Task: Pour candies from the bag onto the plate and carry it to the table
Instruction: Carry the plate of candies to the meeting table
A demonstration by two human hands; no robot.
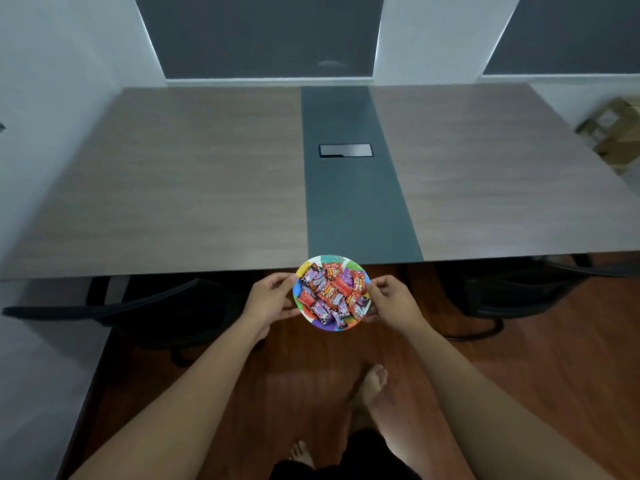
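- Wood-grain table [180, 174], dark centre strip; chairs [145, 306] tucked under near edge.
- Plate [350, 325] of candies [332, 294] in air at table's near edge.
- Left hand [268, 299] and right hand [391, 301] pinch opposite rims.

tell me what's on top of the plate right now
A pile of wrapped candies, mostly red and purple wrappers, covers the middle of the colourful plate. The left hand and right hand hold its rim. The plate's centre pattern is hidden beneath them.

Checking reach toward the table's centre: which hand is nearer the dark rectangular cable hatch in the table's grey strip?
Right, slightly. The right hand sits just right of below the hatch; the left hand sits farther left.
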